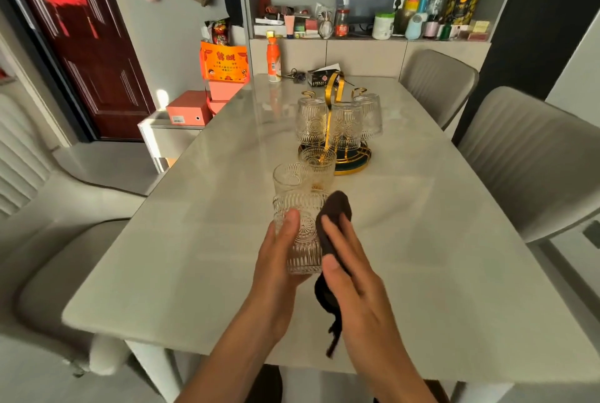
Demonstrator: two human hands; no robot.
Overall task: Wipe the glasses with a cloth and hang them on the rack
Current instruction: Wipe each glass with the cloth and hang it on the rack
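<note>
My left hand (276,259) grips a clear embossed glass (300,233) above the near part of the table. My right hand (350,269) presses a dark brown cloth (334,211) against the glass's right side, fingers straight; the cloth's tail hangs below the hand. Just beyond it, two more glasses stand upright on the table, one (290,177) nearer and one (318,162) by the rack. The gold rack (336,90) on a dark round base (354,165) carries three glasses upside down, at left (311,120), middle (345,125) and right (370,113).
The pale marble table (227,240) has an orange bottle (273,60), keys and a black tissue box (319,77) at its far end. Grey chairs stand on the right (526,159), far right (438,84) and near left (65,256). Orange boxes (188,108) sit on a low stand.
</note>
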